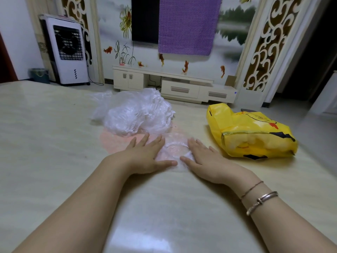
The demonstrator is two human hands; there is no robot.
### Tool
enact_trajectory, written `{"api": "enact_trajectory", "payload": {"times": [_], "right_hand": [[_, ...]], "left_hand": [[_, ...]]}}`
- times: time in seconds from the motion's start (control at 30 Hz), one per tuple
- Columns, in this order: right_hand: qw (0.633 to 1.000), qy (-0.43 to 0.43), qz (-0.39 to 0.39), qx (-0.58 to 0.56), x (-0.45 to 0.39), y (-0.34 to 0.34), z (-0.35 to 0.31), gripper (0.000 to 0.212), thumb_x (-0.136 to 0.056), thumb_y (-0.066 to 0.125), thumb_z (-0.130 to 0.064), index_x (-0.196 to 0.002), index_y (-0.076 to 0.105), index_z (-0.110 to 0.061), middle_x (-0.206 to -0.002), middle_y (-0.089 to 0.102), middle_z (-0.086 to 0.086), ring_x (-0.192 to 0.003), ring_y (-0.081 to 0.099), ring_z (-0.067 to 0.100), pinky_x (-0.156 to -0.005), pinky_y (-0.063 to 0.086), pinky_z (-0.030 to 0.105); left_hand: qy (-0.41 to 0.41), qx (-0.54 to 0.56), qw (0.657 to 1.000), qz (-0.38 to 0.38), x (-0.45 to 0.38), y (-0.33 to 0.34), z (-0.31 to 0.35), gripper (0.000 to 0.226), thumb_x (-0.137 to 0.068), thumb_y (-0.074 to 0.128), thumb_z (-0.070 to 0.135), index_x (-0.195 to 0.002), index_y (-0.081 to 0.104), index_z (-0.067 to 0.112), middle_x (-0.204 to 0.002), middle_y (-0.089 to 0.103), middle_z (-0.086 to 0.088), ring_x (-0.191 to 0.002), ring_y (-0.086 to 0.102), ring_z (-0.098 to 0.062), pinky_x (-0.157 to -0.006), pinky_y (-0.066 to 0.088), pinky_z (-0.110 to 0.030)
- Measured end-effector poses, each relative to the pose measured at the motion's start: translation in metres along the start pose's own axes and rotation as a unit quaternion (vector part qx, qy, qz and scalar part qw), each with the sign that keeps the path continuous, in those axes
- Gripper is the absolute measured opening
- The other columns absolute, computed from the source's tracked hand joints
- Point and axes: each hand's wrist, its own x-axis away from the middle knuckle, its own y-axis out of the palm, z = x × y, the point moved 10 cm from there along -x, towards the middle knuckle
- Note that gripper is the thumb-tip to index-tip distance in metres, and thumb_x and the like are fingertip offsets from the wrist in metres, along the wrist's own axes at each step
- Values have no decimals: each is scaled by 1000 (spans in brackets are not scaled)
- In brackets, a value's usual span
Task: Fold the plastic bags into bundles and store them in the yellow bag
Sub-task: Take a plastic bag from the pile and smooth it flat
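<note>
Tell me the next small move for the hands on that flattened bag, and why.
Probably fold it: both the left hand and right hand lie flat, palms down, on the clear plastic bag spread on the table. It looks smoothed but not yet bundled, and the yellow bag waits to its right.

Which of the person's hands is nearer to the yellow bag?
Right. The right hand lies flat just beside the yellow bag, not touching it; the left hand is farther, beyond the right hand.
</note>
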Motion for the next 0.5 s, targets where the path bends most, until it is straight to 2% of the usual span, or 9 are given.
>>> {"api": "enact_trajectory", "payload": {"times": [0.1,0.17,0.23,0.3,0.33,0.4,0.5], "right_hand": [[1000,-6,-13,-6,6,-1,1,77,-96,25,-59,-154,-6,-19,-162,-6,-5,-147,-8,5,-120,-1,36],[999,-20,3,-41,10,-6,-1,76,-96,29,-58,-154,-3,-19,-162,-2,-6,-147,-6,4,-120,-1,33],[993,-33,35,-105,16,-18,-2,79,-93,40,-59,-154,6,-21,-161,8,-8,-146,3,3,-119,5,26],[983,-44,68,-162,24,-35,-2,78,-85,56,-59,-149,23,-28,-152,25,-15,-139,21,-1,-110,19,18],[981,-51,80,-171,28,-43,-2,74,-82,62,-58,-143,32,-31,-145,32,-19,-132,29,-4,-105,25,17],[982,-70,89,-153,32,-52,-4,63,-77,70,-54,-130,44,-34,-132,43,-19,-121,37,-6,-101,33,18],[988,-75,59,-121,35,-49,-6,54,-79,73,-39,-126,47,-33,-121,47,-16,-115,42,-2,-98,37,19]], "left_hand": [[5,9,1000,-9,3,-1,3,93,-83,33,77,-155,-5,31,-160,-12,16,-147,-18,-15,-119,-10,-45],[17,36,999,7,5,-8,5,89,-84,39,74,-155,7,32,-161,-5,15,-148,-14,-15,-120,-6,-43],[36,105,991,69,9,-27,8,76,-83,52,67,-149,30,34,-159,17,15,-148,2,-15,-119,6,-40],[73,193,968,145,15,-50,11,52,-81,66,56,-128,52,37,-139,41,18,-134,26,-9,-113,24,-34],[90,224,957,162,17,-56,13,41,-80,70,51,-116,57,39,-127,47,20,-124,35,-5,-107,32,-31],[99,255,950,151,17,-55,13,32,-73,77,50,-100,61,41,-112,54,22,-108,48,2,-98,41,-28],[83,242,963,89,15,-39,16,45,-63,82,55,-99,59,40,-107,54,21,-100,53,2,-86,44,-21]]}}
